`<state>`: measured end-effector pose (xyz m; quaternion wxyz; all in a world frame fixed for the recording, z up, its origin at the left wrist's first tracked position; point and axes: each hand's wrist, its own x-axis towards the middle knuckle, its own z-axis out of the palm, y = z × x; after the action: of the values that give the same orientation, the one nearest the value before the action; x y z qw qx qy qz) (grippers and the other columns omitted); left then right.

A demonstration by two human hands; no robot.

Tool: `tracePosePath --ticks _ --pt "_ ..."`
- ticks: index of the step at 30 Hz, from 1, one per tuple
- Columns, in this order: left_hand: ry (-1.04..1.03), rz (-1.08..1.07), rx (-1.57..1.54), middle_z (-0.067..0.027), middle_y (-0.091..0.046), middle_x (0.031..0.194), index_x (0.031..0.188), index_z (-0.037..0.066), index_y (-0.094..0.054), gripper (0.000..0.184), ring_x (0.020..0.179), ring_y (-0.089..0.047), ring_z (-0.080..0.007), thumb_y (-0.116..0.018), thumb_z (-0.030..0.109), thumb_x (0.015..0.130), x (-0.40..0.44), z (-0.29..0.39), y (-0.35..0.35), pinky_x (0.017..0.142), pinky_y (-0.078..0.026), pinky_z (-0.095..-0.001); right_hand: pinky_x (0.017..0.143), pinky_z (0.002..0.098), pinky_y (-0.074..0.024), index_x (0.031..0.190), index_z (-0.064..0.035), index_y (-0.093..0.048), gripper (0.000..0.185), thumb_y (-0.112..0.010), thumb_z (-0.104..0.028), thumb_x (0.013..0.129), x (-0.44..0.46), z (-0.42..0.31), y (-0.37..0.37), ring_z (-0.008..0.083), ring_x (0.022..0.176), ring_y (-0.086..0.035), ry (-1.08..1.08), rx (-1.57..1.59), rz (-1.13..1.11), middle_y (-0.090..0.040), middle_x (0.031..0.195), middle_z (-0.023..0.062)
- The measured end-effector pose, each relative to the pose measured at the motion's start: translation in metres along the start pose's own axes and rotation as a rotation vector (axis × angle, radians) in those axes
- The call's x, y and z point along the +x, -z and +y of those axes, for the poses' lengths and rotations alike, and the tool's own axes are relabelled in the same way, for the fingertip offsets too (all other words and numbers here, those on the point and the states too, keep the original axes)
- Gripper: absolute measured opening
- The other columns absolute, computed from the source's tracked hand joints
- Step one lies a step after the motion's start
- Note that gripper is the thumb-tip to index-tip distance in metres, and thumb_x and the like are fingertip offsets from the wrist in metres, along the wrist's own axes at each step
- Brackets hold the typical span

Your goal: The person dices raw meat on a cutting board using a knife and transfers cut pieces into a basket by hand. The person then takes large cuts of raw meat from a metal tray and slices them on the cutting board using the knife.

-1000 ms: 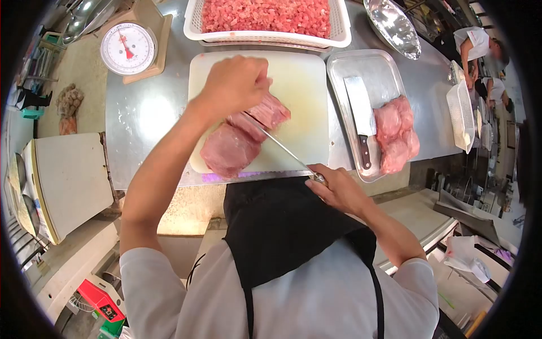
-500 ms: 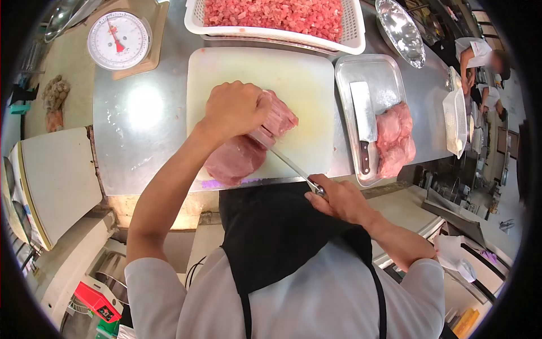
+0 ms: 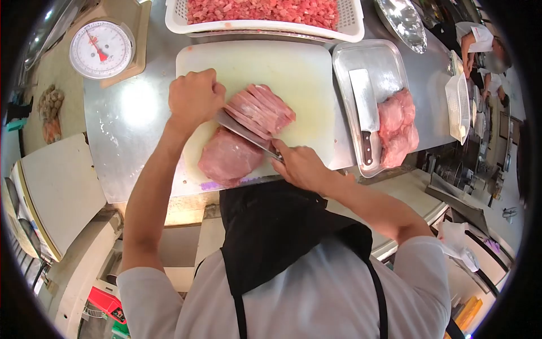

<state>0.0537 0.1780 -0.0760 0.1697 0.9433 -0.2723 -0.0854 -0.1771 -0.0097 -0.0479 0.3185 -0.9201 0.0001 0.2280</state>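
Observation:
On the white cutting board (image 3: 307, 73) lies a piece of pink meat (image 3: 230, 158), with several cut slices (image 3: 259, 110) leaning together just beyond it. The long knife (image 3: 243, 129) lies between the slices and the larger piece, its blade slanting up to the left. My right hand (image 3: 302, 165) is wrapped round the knife's handle near the board's front edge. Beside the blade's far end is my left hand (image 3: 195, 96), its fingers curled; whether it grips anything at the blade's tip is hidden.
A white basket (image 3: 265, 29) of diced meat stands behind the board. To the right, a metal tray (image 3: 370, 51) holds a cleaver (image 3: 364, 104) and more meat (image 3: 398, 127). A dial scale (image 3: 101, 50) is at the left, a metal bowl (image 3: 402, 25) at the back right. Two people work far right.
My left hand has moved left off the slices, uncovering them. My right hand has pushed the knife forward and left, so its blade reaches past the meat.

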Motion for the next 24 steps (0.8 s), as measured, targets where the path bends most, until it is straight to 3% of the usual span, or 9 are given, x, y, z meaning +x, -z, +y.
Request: tracePosePath --ticks 6,9,12,16,24 --pt "-0.111 0.051 0.026 -0.0204 -0.072 0.074 0.080 0.004 -0.074 0.023 0.070 -0.071 -0.0387 -0.066 0.025 0.085 0.009 -0.013 -0.005 0.067 -0.058 -0.0508 0.068 0.0566 -0.0539 0.118 0.0016 -0.058 0.037 -0.062 -0.032 0.102 -0.001 0.005 0.011 0.0494 0.074 -0.068 0.039 0.054 0.051 -0.068 0.074 0.0285" --pt "-0.048 -0.060 -0.043 -0.0202 -0.072 0.073 0.081 0.004 -0.075 0.026 0.070 -0.071 -0.0394 -0.066 0.028 0.088 -0.004 0.025 0.035 0.070 -0.058 -0.0506 0.072 0.0555 -0.0539 0.120 0.0013 -0.061 0.037 -0.063 -0.031 0.102 -0.033 -0.014 0.045 0.0506 0.077 -0.068 -0.012 0.184 -0.020 -0.069 0.076 0.0289" --pt "-0.128 0.035 -0.019 -0.0209 -0.072 0.073 0.080 0.004 -0.076 0.028 0.072 -0.071 -0.0404 -0.065 0.029 0.089 -0.026 0.050 0.038 0.074 -0.058 -0.0507 0.073 0.0546 -0.0539 0.122 0.0003 -0.061 0.036 -0.064 -0.030 0.102 -0.070 -0.020 0.055 0.0510 0.078 -0.068 -0.066 0.205 -0.043 -0.070 0.077 0.0283" --pt "-0.065 -0.121 -0.066 -0.0219 -0.073 0.080 0.081 0.004 -0.076 0.027 0.077 -0.072 -0.0406 -0.064 0.027 0.088 -0.032 0.065 0.031 0.078 -0.057 -0.0510 0.073 0.0544 -0.0544 0.122 -0.0004 -0.060 0.036 -0.065 -0.031 0.103 -0.082 -0.021 0.060 0.0506 0.076 -0.068 -0.148 0.175 -0.107 -0.070 0.077 0.0275" --pt "-0.079 -0.182 -0.133 -0.0219 -0.073 0.079 0.082 0.005 -0.077 0.024 0.075 -0.071 -0.0400 -0.065 0.025 0.082 -0.009 0.026 0.008 0.076 -0.057 -0.0496 0.070 0.0570 -0.0535 0.127 -0.0013 -0.059 0.038 -0.062 -0.032 0.104 -0.051 -0.048 0.060 0.0488 0.077 -0.070 -0.247 0.019 -0.186 -0.070 0.075 0.0266"
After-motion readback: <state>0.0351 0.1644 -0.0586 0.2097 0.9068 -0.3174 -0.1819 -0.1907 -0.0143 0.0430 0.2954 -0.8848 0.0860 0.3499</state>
